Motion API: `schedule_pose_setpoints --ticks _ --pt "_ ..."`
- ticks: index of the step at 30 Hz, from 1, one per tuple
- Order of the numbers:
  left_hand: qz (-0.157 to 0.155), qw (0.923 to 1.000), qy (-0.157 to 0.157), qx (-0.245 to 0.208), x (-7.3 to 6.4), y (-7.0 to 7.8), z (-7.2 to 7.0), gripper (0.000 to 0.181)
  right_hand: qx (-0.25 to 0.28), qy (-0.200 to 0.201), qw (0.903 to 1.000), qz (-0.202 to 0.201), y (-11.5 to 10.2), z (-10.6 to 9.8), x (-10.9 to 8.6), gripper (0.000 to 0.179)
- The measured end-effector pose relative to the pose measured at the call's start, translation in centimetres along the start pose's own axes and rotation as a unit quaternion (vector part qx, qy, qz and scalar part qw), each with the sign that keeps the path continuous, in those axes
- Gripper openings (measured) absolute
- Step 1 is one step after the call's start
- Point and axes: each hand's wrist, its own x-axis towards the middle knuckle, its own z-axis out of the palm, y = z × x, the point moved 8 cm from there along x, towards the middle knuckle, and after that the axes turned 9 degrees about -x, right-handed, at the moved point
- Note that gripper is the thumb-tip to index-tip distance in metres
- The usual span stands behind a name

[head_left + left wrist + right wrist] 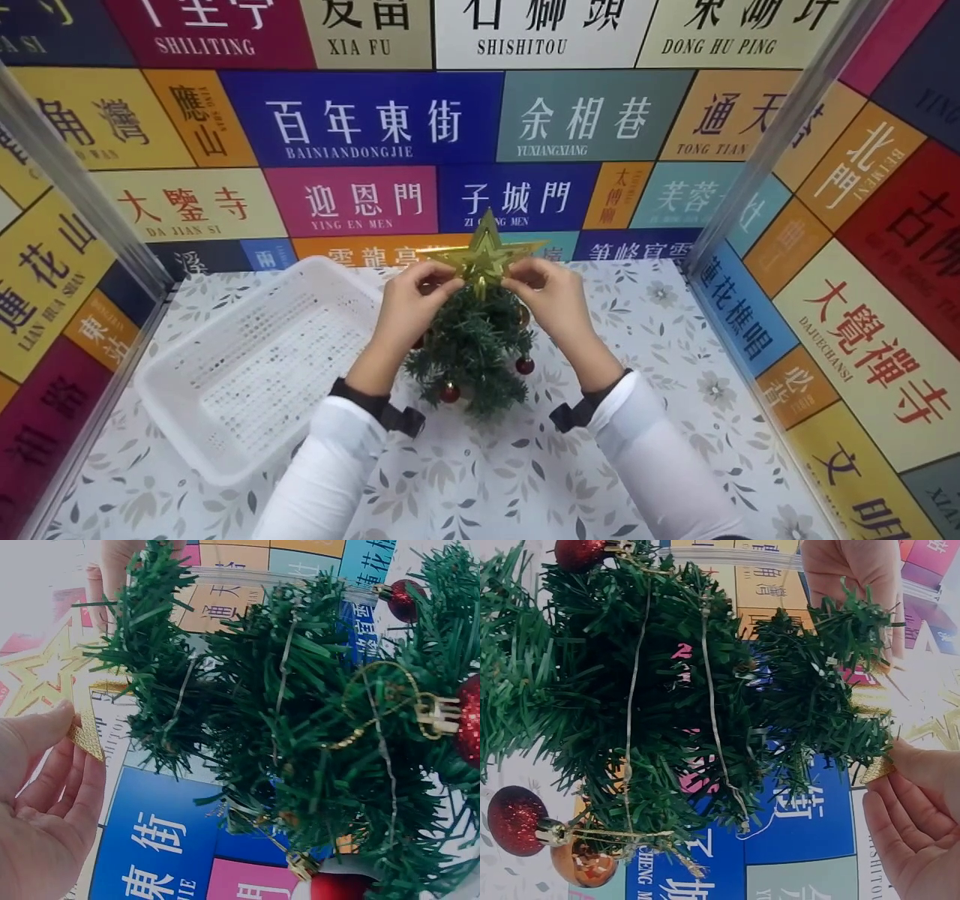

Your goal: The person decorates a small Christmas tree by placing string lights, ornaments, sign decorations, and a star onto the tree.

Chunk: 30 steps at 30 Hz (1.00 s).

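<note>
A gold star tree topper (486, 251) stands upright at the tip of a small green Christmas tree (480, 349). My left hand (416, 292) pinches one lower point of the star between thumb and fingers, clearly seen in the left wrist view on the star (49, 675). On the other side my right hand (551, 296) pinches the opposite lower point, also visible in the right wrist view as a hand (922, 821). Red glitter baubles (517, 821) and a shiny copper-gold bauble (585, 862) hang from the branches. Whether the star's base touches the treetop is hard to tell.
A white perforated plastic basket (232, 457) lies to the left of the tree on a tabletop (660, 480) with a leaf-and-flower print. Behind and at both sides rise panels (360, 116) covered with coloured signs. Thin wires (634, 697) run along the branches.
</note>
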Motion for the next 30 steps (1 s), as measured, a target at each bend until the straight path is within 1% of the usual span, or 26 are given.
schedule_pose_setpoints --ticks 3,8,16,19,26,30 --pt "-0.007 1.0 0.0 -0.005 0.0 -0.4 0.0 0.02 -0.002 0.002 1.0 0.003 0.1 0.0 -0.1 0.017" --pt "-0.017 0.9997 -0.003 -0.016 -0.2 -0.9 -0.1 0.019 -0.004 -0.005 0.9998 0.02 0.3 0.1 -0.2 0.015" --pt "-0.02 0.9993 -0.006 -0.03 -0.4 -1.2 0.0 0.018 -0.004 -0.013 0.9994 0.033 0.6 0.3 -0.4 0.017" --pt "-0.021 0.9995 -0.008 -0.024 -0.4 -1.2 0.0 0.019 -0.001 -0.013 0.9992 0.037 0.7 0.4 -0.4 0.017" --pt "-0.041 0.9991 -0.007 -0.003 -0.1 -1.4 -0.1 0.024 0.01 -0.022 0.9979 0.059 1.1 0.5 -0.3 0.021" --pt "-0.042 0.9991 -0.002 0.002 0.3 -1.5 0.0 0.027 0.014 -0.019 0.998 0.06 1.2 0.6 -0.2 0.02"
